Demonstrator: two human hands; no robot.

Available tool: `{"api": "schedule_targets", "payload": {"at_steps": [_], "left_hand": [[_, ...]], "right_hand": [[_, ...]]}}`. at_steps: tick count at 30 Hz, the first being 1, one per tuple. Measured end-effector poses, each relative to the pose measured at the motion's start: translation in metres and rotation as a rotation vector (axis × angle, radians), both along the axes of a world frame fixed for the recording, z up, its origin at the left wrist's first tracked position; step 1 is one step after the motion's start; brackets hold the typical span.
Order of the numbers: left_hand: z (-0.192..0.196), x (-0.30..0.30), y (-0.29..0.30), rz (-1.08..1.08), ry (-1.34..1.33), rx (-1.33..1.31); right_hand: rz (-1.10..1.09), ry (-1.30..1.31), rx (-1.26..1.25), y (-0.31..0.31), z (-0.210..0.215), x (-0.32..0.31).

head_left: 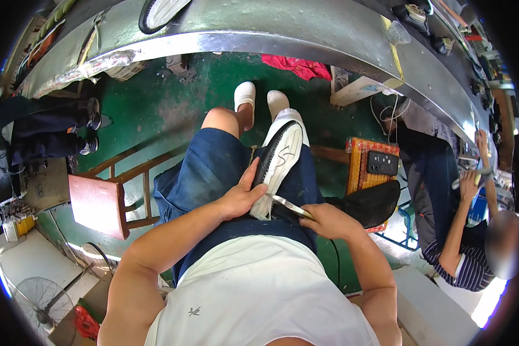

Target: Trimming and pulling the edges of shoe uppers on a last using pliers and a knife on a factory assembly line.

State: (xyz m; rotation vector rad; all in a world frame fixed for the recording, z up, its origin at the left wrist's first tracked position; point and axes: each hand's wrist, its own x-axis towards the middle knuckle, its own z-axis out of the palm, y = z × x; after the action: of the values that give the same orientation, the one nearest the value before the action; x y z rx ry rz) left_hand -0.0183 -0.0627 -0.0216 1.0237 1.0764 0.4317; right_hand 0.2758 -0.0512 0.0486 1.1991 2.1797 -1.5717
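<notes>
A shoe upper [282, 163] lies bottom up on my lap, toe pointing away from me. Its white underside bears dark handwritten strokes, and a black pleated edge runs along the left side. Gripping the near left part is my left hand [243, 195], with the index finger stretched along the edge; the other fingers are partly hidden. My right hand [328, 220] is closed round a slim silver metal hand tool [288, 203] with a tan part by the fingers. The tool's tip points left, at the heel end of the shoe. Whether it touches is unclear.
A long metal workbench [225, 49] curves across the front, with another shoe piece [160, 12] on it. A wooden stool [101, 205] stands left. To the right, a phone [382, 163] and a black bag [372, 205] rest on a beaded seat; a co-worker [464, 254] sits beyond.
</notes>
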Motion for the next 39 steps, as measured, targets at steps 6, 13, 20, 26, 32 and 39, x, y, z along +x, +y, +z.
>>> {"api": "schedule_targets", "payload": {"at_steps": [6,13,20,26,32,39], "left_hand": [[-0.001,0.015,-0.003,0.079,0.268,0.161],[0.017,-0.024,0.024,0.201,-0.263,-0.043],[0.139,-0.049,0.119,0.297,-0.489,0.007],[0.248,-0.011,0.370,0.195,-0.034,0.318],[0.210,0.013,0.538,-0.285,1.432,1.262],[0.187,-0.049,0.550,-0.382,1.365,1.175]], "right_hand": [[-0.243,0.035,0.162,0.004,0.007,-0.038],[-0.384,0.168,0.064,0.001,-0.026,-0.014],[-0.740,0.302,-0.178,-0.009,-0.072,0.000],[-0.724,0.278,-0.284,0.013,-0.079,0.007],[-0.746,0.297,-0.399,0.022,-0.088,0.014],[-0.791,0.317,-0.527,0.032,-0.094,0.027]]}}
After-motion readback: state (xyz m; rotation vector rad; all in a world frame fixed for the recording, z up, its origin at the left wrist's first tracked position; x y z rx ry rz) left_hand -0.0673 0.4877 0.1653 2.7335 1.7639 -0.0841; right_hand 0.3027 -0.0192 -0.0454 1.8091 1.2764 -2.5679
